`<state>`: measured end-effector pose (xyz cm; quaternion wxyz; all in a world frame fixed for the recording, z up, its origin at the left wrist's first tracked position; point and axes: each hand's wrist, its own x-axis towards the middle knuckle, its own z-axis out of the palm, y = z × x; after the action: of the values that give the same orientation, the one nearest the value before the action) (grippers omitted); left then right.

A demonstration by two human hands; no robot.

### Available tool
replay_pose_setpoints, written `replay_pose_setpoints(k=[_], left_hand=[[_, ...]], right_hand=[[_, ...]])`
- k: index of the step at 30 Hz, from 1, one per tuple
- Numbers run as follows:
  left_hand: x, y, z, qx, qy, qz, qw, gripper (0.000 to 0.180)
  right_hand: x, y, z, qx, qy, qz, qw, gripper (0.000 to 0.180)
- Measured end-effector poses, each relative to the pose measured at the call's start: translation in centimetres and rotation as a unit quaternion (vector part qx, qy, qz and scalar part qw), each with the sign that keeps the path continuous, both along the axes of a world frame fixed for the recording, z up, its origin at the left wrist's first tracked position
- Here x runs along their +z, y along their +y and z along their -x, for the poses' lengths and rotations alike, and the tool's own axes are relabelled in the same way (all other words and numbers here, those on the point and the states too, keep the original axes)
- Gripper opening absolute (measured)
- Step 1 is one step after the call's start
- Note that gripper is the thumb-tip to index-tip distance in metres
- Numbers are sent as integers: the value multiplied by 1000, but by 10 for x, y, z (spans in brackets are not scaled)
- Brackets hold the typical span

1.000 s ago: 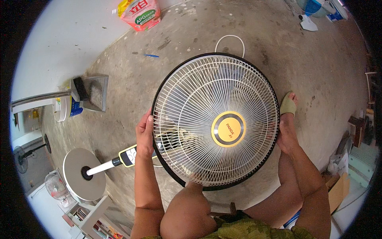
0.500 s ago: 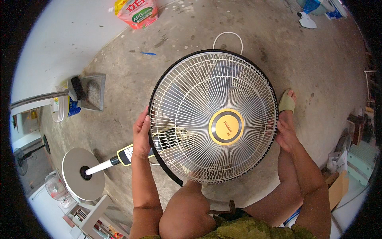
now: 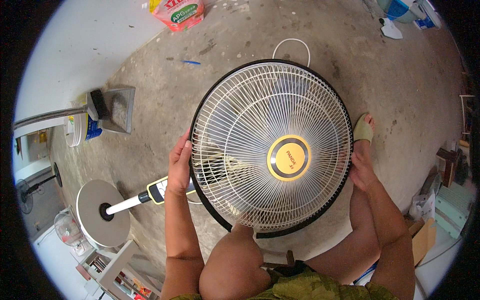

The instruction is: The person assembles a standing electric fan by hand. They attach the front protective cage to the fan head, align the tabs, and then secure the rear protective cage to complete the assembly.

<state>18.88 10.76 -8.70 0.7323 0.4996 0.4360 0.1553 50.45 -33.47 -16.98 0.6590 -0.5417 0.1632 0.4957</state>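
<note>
A round wire fan grille (image 3: 245,110) with a yellow centre badge lies over the fan's blades in front of me. A black band (image 3: 210,209) runs round its rim, with a gap by my knee. My left hand (image 3: 179,161) grips the left edge, thumb on top and fingers partly hidden beneath. At the right edge my right hand (image 3: 362,170) is closed round the rim, some of its fingers behind it. The fan's white pole (image 3: 124,205) and round grey base (image 3: 95,220) lie on their side at the left, joined to a control panel (image 3: 158,191) beside my left wrist.
A dustpan (image 3: 120,110) stands by a white bucket (image 3: 76,131) on the left. A blue pen-like object (image 3: 191,62) lies on the concrete floor, and a pink bag (image 3: 182,14) is by the wall. A white cable (image 3: 291,41) loops beyond the fan. Cardboard (image 3: 424,240) is at the right.
The grille has shifted slightly against the black band, whose lower right stretch now shows beneath the wire edge. Both hands keep their grip on the sides. The whole view has moved a little.
</note>
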Motion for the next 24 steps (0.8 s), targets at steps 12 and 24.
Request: replay_pose_setpoints(k=[12, 24], left_hand=[[1, 6, 3, -77, 33, -82, 993, 36], [3, 13, 4, -93, 7, -62, 994, 40]], right_hand=[[1, -4, 0, 42, 4, 70, 997, 69], [42, 33, 6, 44, 8, 56, 997, 67]])
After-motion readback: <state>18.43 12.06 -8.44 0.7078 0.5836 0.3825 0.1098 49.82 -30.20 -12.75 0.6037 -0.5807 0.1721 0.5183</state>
